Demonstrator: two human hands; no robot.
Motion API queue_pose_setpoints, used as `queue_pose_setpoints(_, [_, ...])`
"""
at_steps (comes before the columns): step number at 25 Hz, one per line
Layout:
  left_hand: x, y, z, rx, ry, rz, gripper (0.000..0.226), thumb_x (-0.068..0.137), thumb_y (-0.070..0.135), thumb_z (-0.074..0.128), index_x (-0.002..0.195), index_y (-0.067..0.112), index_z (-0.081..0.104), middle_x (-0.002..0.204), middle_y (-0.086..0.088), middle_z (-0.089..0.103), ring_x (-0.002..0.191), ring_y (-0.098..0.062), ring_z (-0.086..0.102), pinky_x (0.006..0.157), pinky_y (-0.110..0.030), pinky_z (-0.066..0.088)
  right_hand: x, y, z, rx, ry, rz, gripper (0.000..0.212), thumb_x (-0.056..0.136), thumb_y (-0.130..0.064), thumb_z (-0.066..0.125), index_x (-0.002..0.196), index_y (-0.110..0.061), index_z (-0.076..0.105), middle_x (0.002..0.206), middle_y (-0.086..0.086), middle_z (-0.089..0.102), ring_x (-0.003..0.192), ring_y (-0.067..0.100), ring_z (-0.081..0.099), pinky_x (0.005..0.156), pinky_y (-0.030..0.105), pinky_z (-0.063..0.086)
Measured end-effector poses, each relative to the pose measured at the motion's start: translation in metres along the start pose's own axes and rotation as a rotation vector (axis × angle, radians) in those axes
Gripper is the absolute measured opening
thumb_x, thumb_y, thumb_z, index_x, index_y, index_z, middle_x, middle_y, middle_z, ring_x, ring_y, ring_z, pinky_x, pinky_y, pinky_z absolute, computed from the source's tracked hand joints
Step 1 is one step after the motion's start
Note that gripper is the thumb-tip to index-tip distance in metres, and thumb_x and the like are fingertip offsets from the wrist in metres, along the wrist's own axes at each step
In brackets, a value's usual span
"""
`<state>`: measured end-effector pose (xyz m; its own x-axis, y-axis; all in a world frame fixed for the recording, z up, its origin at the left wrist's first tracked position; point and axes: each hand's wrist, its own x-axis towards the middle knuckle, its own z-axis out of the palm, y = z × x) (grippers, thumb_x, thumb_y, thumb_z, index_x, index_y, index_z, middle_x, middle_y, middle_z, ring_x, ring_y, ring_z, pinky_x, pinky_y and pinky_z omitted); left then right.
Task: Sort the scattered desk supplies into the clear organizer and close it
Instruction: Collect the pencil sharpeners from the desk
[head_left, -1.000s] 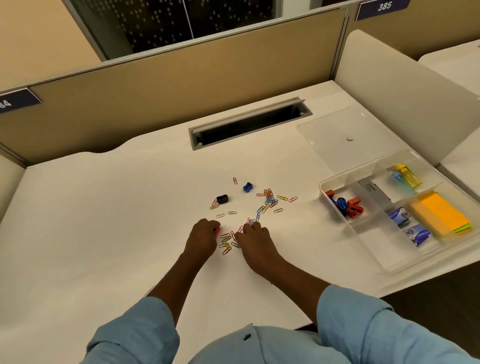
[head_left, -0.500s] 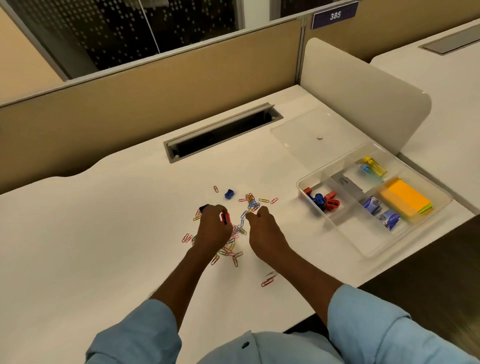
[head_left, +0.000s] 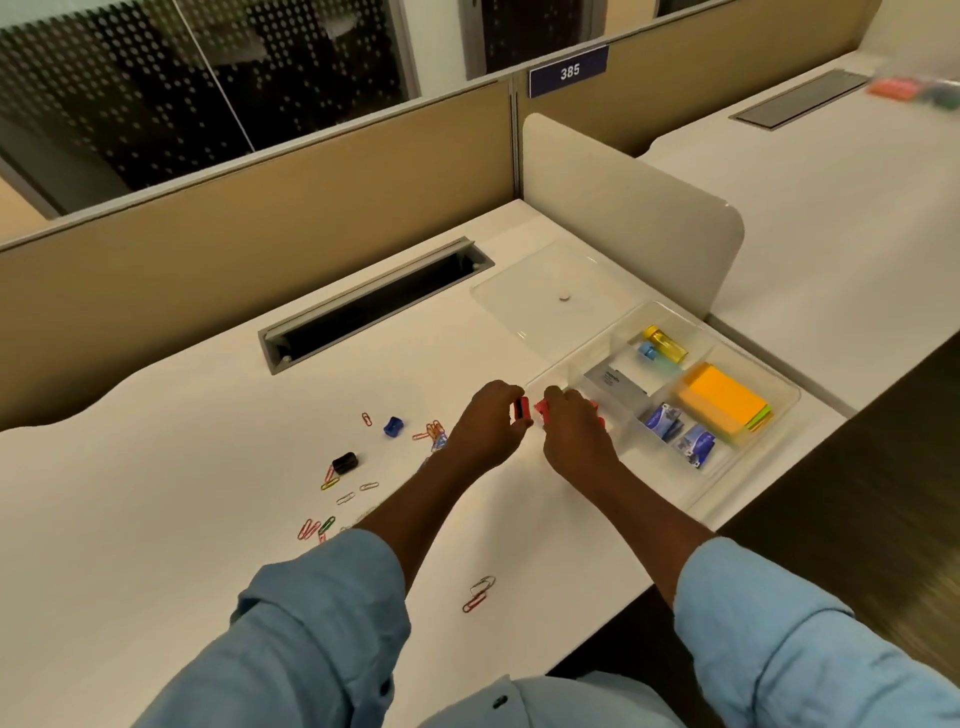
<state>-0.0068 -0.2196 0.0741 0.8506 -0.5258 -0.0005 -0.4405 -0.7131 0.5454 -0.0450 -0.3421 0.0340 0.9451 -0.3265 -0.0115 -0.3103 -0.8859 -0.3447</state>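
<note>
The clear organizer (head_left: 748, 467) stands open at the desk's right edge, its lid (head_left: 545, 291) lying flat behind it. Inside are orange sticky notes (head_left: 719, 400), a yellow tube (head_left: 667, 345), a grey box (head_left: 615, 387) and blue packets (head_left: 665, 421). My left hand (head_left: 491, 426) grips a red-and-black sharpener (head_left: 521, 409) just left of the organizer's near-left corner. My right hand (head_left: 576, 431) pinches a small red sharpener (head_left: 543, 410) over that corner compartment. A blue sharpener (head_left: 393, 426), a black sharpener (head_left: 344, 462) and several coloured paper clips (head_left: 434, 431) lie scattered on the desk.
A cable slot (head_left: 374, 306) runs across the white desk (head_left: 156, 519) behind the clips. A low white divider (head_left: 623, 208) stands behind the organizer, beige partitions beyond it. Loose clips lie near the desk's front edge (head_left: 478, 595). The neighbouring desk is to the right.
Both hands lifted from the paper clip pile and moved right to the organizer's near-left corner, each now holding a small red sharpener. My head turned right, shifting the view.
</note>
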Motion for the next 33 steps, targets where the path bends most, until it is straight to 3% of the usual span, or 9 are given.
queue_pose_setpoints(4, [0.027, 0.017, 0.016, 0.094, -0.031, 0.063, 0.022, 0.085, 0.017, 0.063, 0.104, 0.006, 0.064, 0.104, -0.012, 0.063, 0.099, -0.028, 0.055, 0.088, -0.039, 0.045, 0.023, 0.023, 0.000, -0.033, -0.033, -0.020, 0.051, 0.081, -0.023, 0.072, 0.124, -0.013, 0.047, 0.117, 0.012, 0.059, 0.106, 0.025, 0.059, 0.089, 0.032, 0.050])
queue_pose_setpoints(10, [0.051, 0.020, 0.040, 0.221, 0.006, 0.007, 0.023, 0.085, 0.011, 0.060, 0.107, 0.010, 0.067, 0.105, -0.013, 0.055, 0.101, -0.028, 0.050, 0.083, -0.038, 0.047, 0.043, 0.042, 0.004, -0.166, -0.055, -0.096, 0.050, 0.080, -0.031, 0.071, 0.121, -0.014, 0.049, 0.117, 0.011, 0.058, 0.106, 0.026, 0.057, 0.091, 0.032, 0.047])
queue_pose_setpoints(16, [0.057, 0.020, 0.049, 0.233, -0.006, -0.064, 0.053, 0.085, 0.015, 0.064, 0.135, 0.022, 0.049, 0.129, -0.015, 0.047, 0.115, -0.032, 0.047, 0.090, -0.039, 0.044, 0.048, 0.046, 0.003, -0.073, -0.055, -0.084, 0.059, 0.077, -0.026, 0.074, 0.128, -0.015, 0.047, 0.120, 0.013, 0.057, 0.110, 0.028, 0.054, 0.091, 0.035, 0.047])
queue_pose_setpoints(19, [0.053, 0.016, 0.049, 0.194, 0.047, -0.101, 0.049, 0.089, 0.019, 0.061, 0.136, 0.019, 0.048, 0.137, -0.013, 0.044, 0.124, -0.029, 0.044, 0.099, -0.036, 0.040, 0.045, 0.043, 0.000, -0.086, -0.001, -0.115, 0.051, 0.078, -0.028, 0.074, 0.122, -0.013, 0.052, 0.119, 0.011, 0.058, 0.109, 0.026, 0.054, 0.090, 0.034, 0.048])
queue_pose_setpoints(25, [0.023, -0.022, 0.029, 0.127, 0.269, -0.299, 0.032, 0.092, 0.022, 0.056, 0.122, 0.013, 0.059, 0.121, -0.011, 0.056, 0.112, -0.026, 0.051, 0.094, -0.034, 0.041, 0.034, 0.001, -0.005, -0.024, 0.157, -0.311, 0.027, 0.084, -0.019, 0.063, 0.109, -0.010, 0.059, 0.104, 0.011, 0.063, 0.092, 0.026, 0.057, 0.073, 0.035, 0.049])
queue_pose_setpoints(28, [0.003, -0.055, 0.013, 0.123, 0.282, -0.508, 0.028, 0.091, 0.020, 0.056, 0.118, 0.011, 0.060, 0.121, -0.011, 0.057, 0.111, -0.026, 0.055, 0.091, -0.034, 0.045, 0.032, -0.027, 0.004, -0.003, 0.047, -0.397, 0.028, 0.091, -0.022, 0.054, 0.116, -0.010, 0.054, 0.112, 0.009, 0.059, 0.100, 0.025, 0.054, 0.079, 0.034, 0.048])
queue_pose_setpoints(33, [-0.028, -0.109, -0.017, 0.279, 0.247, -0.614, 0.021, 0.090, 0.008, 0.053, 0.104, 0.008, 0.068, 0.104, -0.013, 0.063, 0.096, -0.027, 0.061, 0.080, -0.036, 0.052, 0.026, -0.072, 0.031, -0.016, -0.147, -0.466, 0.031, 0.089, -0.019, 0.057, 0.119, -0.012, 0.049, 0.118, 0.010, 0.054, 0.107, 0.026, 0.049, 0.084, 0.033, 0.044])
